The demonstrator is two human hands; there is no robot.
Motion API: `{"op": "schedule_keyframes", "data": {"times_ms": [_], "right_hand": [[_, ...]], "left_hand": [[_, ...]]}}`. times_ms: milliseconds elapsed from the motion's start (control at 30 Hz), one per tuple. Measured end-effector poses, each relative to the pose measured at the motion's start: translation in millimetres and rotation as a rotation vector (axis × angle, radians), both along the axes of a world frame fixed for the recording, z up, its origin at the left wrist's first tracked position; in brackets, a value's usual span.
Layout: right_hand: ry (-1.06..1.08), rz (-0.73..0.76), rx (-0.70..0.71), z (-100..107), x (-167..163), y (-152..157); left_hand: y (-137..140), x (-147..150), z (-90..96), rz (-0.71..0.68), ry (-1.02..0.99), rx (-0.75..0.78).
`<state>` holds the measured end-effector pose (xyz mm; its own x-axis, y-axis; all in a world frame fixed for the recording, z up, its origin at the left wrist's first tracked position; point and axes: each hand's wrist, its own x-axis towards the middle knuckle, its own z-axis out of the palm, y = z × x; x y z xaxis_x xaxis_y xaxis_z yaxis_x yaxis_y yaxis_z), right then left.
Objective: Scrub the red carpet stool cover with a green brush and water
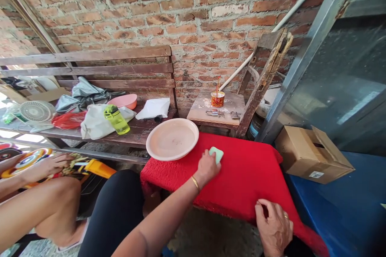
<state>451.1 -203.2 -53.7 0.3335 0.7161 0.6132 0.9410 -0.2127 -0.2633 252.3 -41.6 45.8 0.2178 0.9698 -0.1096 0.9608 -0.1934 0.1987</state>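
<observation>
My left hand (208, 168) reaches over the red cloth (241, 164), its fingers closed around a pale green, soap-like bar (217, 154) with rounded corners. A gold bangle circles that wrist. Up and to the left of this hand, a wide pinkish-white basin (173, 156) stands at the cloth's corner; it appears to hold shallow water with small dark specks. At the near right edge of the cloth is my right hand (274, 227), fingers curled in and thumb close to the forefinger, with nothing visible in it. A ring is on one finger.
A wooden bench (138, 139) at the left carries a green bottle (117, 119), a fan (37, 111), bags and a pink bowl (123, 100). Behind, a chair (197, 115) holds a tin with incense sticks (217, 98) and padlocks (213, 113). A cardboard box (312, 154) stands right. Another person's hand (45, 166) is far left.
</observation>
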Motion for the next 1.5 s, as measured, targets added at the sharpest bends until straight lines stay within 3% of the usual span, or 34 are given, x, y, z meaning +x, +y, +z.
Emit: {"op": "schedule_keyframes", "data": {"times_ms": [133,200,267,467,567,667,800,867,933,1133,1233,1333,1400,1467,1500], "right_hand": [[0.001,0.013,-0.001,-1.4,1.7,-0.9],[0.002,0.015,-0.003,-0.8,1.4,-1.5],[-0.007,0.014,-0.001,0.6,0.4,-2.1],[-0.025,-0.009,0.008,3.1,-2.3,-1.7],[0.001,-0.01,0.003,1.6,-2.6,-0.3],[0.026,-0.023,-0.013,0.4,-2.8,0.7],[0.013,-0.027,-0.017,1.2,-2.9,0.1],[0.015,-0.027,-0.028,1.9,-2.8,-0.9],[0.026,-0.023,-0.042,2.4,-2.7,-1.8],[0.064,-0.022,-0.051,4.1,-4.5,-2.3],[0.067,-0.022,-0.057,3.7,-4.7,-1.7],[0.047,-0.029,-0.063,-1.3,-1.4,-1.6],[0.035,-0.028,-0.072,-6.4,2.4,-2.1],[0.035,-0.025,-0.088,-10.8,5.9,-2.8],[0.041,-0.024,-0.098,-12.3,7.0,-3.2]], "left_hand": [[-52.9,48.3,-10.8,-0.4,-0.077,-0.022],[-63.7,56.6,-11.6,-0.509,-0.117,-0.054],[-55.9,49.9,-8.8,-0.473,-0.129,-0.075],[21.9,-9.1,6.4,-0.017,-0.042,-0.016],[32.4,-14.1,7.5,0.066,-0.035,-0.018],[7.0,11.6,0.2,-0.034,-0.047,-0.023],[-43.9,57.2,-13.3,-0.405,-0.129,-0.055],[-53.0,64.8,-15.3,-0.491,-0.168,-0.058],[-43.6,56.8,-12.7,-0.435,-0.18,-0.055],[36.3,-8.8,5.3,0.034,-0.107,-0.005],[48.9,-13.9,6.3,0.122,-0.103,0.003],[27.3,13.3,-1.6,0.041,-0.134,-0.006],[2.1,39.0,-7.8,-0.12,-0.215,-0.039],[-20.9,59.1,-11.2,-0.286,-0.381,-0.161],[-28.9,64.4,-11.2,-0.298,-0.508,-0.282]]}}
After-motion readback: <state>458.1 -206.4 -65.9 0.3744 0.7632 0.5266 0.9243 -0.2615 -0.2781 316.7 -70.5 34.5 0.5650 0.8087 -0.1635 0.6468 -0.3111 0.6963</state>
